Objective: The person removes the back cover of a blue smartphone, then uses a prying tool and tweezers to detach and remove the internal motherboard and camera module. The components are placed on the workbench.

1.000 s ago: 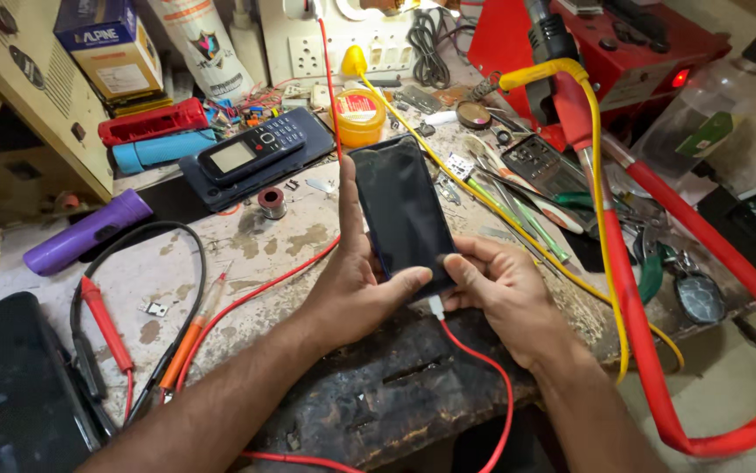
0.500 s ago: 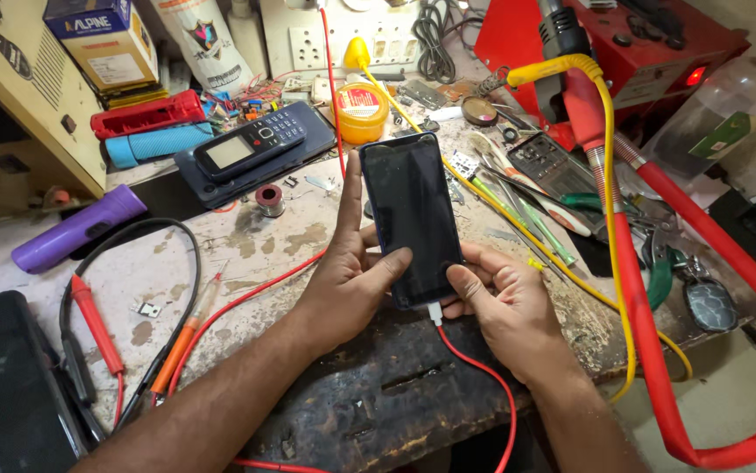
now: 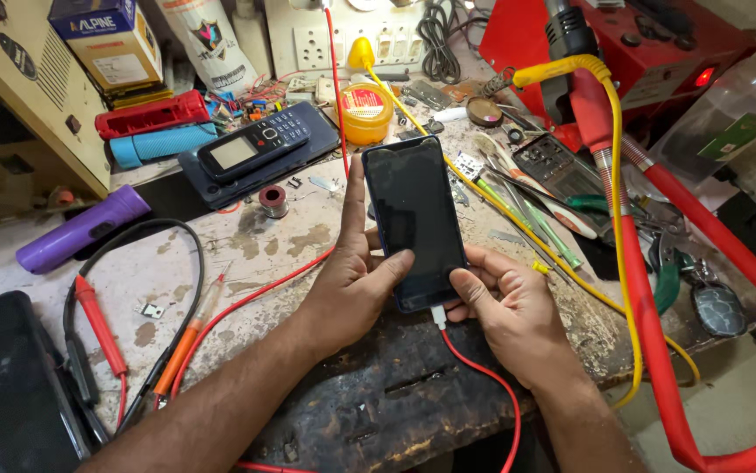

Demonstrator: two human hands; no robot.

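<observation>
Left hand [image 3: 353,285] gripped the smartphone [image 3: 414,219] from its left edge, thumb laid across the lower part of the dark screen, index finger stretched up along the side. Right hand [image 3: 507,307] pinched the bottom right corner of the phone, thumb on the glass, other fingers curled under. Phone was held just above the workbench [image 3: 246,241], screen up and black, top end tilted away from the person. A white plug sat in its bottom port, with a red cable [image 3: 483,377] running down between the wrists. Behind the phone stood a yellow jar [image 3: 365,114] with a red-and-white lid. Further left a small keypad phone [image 3: 253,144] lay on a dark flat device [image 3: 220,175], and a solder spool [image 3: 273,200] sat near it. A purple flashlight [image 3: 80,229] lay at the left, a red-handled probe [image 3: 102,324] and an orange-handled tool [image 3: 183,342] nearer the front edge. To the right lay tweezers and small tools [image 3: 527,206], a yellow cable [image 3: 605,175], a thick red hose [image 3: 649,350] and a red machine [image 3: 649,52] at the back.
</observation>
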